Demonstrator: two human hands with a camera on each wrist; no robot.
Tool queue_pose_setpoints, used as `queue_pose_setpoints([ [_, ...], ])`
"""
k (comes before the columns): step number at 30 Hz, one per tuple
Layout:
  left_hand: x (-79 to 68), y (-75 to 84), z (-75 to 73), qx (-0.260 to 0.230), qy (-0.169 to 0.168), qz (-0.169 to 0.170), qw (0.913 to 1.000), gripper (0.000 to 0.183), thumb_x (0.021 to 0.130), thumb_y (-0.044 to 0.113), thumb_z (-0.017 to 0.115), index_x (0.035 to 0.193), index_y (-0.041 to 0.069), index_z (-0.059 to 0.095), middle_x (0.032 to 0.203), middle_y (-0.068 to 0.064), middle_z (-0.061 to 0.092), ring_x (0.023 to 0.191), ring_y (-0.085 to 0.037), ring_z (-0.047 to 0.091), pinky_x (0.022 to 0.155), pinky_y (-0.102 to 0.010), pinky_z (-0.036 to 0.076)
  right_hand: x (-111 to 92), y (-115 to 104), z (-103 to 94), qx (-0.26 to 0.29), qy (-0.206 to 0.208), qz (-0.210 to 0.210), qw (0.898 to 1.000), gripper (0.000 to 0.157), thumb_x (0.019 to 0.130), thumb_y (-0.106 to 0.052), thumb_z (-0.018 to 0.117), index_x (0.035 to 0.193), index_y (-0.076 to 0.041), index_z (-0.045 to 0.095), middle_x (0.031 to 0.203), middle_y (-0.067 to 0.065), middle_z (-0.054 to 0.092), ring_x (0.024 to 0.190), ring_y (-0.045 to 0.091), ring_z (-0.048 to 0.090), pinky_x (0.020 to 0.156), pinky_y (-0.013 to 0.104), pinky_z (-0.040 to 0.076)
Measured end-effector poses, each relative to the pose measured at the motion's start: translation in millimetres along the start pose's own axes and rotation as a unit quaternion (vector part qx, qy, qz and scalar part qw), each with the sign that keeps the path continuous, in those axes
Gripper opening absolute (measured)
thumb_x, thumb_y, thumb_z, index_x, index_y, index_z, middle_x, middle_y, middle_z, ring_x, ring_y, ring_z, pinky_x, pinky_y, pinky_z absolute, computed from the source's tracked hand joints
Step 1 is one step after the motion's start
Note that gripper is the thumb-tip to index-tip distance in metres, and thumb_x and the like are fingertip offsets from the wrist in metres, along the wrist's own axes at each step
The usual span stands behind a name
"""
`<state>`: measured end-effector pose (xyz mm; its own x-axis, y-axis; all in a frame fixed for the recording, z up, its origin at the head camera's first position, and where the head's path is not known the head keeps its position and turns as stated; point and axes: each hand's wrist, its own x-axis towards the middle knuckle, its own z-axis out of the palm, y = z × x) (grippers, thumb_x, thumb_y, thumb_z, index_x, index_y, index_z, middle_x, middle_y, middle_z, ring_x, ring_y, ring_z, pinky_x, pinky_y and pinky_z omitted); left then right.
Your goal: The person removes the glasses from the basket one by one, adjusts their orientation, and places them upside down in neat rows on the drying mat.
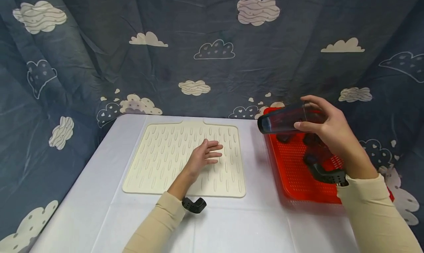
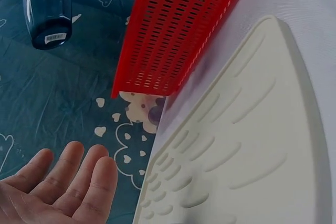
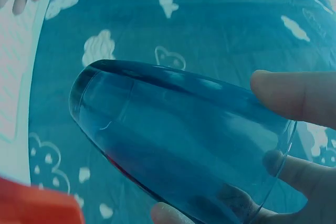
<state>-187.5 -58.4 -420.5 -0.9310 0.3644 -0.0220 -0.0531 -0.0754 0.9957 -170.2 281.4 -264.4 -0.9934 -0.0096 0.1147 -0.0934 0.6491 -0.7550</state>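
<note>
My right hand (image 1: 334, 129) grips a tall blue-tinted drinking glass (image 1: 281, 118) near its rim, thumb on one side and fingers on the other. The glass lies tilted almost sideways above the red basket, its base pointing left; a small label on the base (image 2: 55, 38) shows in the left wrist view. In the right wrist view the glass (image 3: 173, 124) looks see-through and holds nothing visible. My left hand (image 1: 202, 155) hovers over the cream drying mat (image 1: 159, 164), fingers extended and apart, holding nothing.
A red perforated basket (image 1: 291, 175) stands on the right of the white-covered table (image 1: 232, 223). Several dark items (image 1: 309, 139) lie in it, partly hidden by my right hand and the glass. A dark curtain (image 1: 185, 21) with cloud prints surrounds the table's back and sides.
</note>
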Motion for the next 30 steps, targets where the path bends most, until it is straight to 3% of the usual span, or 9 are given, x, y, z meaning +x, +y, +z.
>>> queue_pose_setpoints([
  [11, -10.3, 7.9, -4.4, 0.003, -0.013, 0.03, 0.9995, 0.067, 0.105, 0.054, 0.027, 0.145, 0.003, 0.044, 0.147, -0.021, 0.052, 0.129, -0.039, 0.057, 0.104, -0.047, 0.05, -9.5, -19.9, 36.1, 0.085, -0.013, -0.061, 0.994, 0.068, 0.091, -0.015, 0.07, 0.149, -0.031, 0.04, 0.136, 0.006, 0.051, 0.104, 0.003, 0.058, 0.078, 0.012, 0.054],
  [17, -18.6, 13.3, -11.7, 0.002, -0.003, 0.03, 0.9996, 0.06, 0.106, 0.048, 0.028, 0.144, 0.004, 0.045, 0.146, -0.019, 0.053, 0.128, -0.04, 0.057, 0.103, -0.047, 0.051, -12.3, -28.3, 57.2, 0.122, -0.032, -0.055, 0.99, 0.066, 0.091, -0.014, 0.071, 0.147, -0.031, 0.043, 0.14, 0.003, 0.047, 0.119, 0.019, 0.055, 0.082, 0.015, 0.055],
  [20, -23.9, 16.3, -15.6, 0.01, -0.002, 0.028, 0.9996, 0.057, 0.107, 0.045, 0.03, 0.145, 0.005, 0.045, 0.148, -0.02, 0.051, 0.128, -0.04, 0.057, 0.104, -0.048, 0.05, -13.9, -31.7, 65.8, 0.118, -0.046, -0.05, 0.991, 0.067, 0.09, -0.015, 0.072, 0.148, -0.03, 0.042, 0.147, 0.006, 0.044, 0.13, 0.03, 0.05, 0.097, 0.03, 0.055],
  [24, -31.3, 20.3, -20.3, 0.054, -0.009, 0.039, 0.9978, 0.054, 0.107, 0.042, 0.031, 0.146, 0.006, 0.042, 0.148, -0.02, 0.05, 0.126, -0.038, 0.059, 0.104, -0.047, 0.05, -16.2, -34.7, 76.3, 0.123, -0.065, -0.054, 0.989, 0.068, 0.089, -0.013, 0.072, 0.149, -0.024, 0.042, 0.151, 0.009, 0.043, 0.137, 0.036, 0.045, 0.109, 0.058, 0.043],
  [27, -35.8, 23.7, -23.8, 0.07, -0.011, 0.054, 0.996, 0.053, 0.107, 0.04, 0.032, 0.147, 0.006, 0.041, 0.148, -0.02, 0.051, 0.125, -0.038, 0.06, 0.104, -0.048, 0.05, -16.8, -36.3, 84.2, 0.133, -0.073, -0.058, 0.987, 0.068, 0.088, -0.011, 0.071, 0.148, -0.021, 0.042, 0.15, 0.012, 0.043, 0.136, 0.039, 0.046, 0.107, 0.062, 0.043],
  [30, -38.3, 26.2, -27.3, 0.069, -0.006, 0.063, 0.9956, 0.052, 0.107, 0.038, 0.032, 0.147, 0.006, 0.041, 0.147, -0.02, 0.052, 0.125, -0.04, 0.06, 0.103, -0.049, 0.051, -16.2, -37.6, 92.3, 0.137, -0.075, -0.066, 0.986, 0.066, 0.087, -0.01, 0.071, 0.147, -0.019, 0.044, 0.145, 0.015, 0.048, 0.131, 0.039, 0.05, 0.101, 0.054, 0.05],
])
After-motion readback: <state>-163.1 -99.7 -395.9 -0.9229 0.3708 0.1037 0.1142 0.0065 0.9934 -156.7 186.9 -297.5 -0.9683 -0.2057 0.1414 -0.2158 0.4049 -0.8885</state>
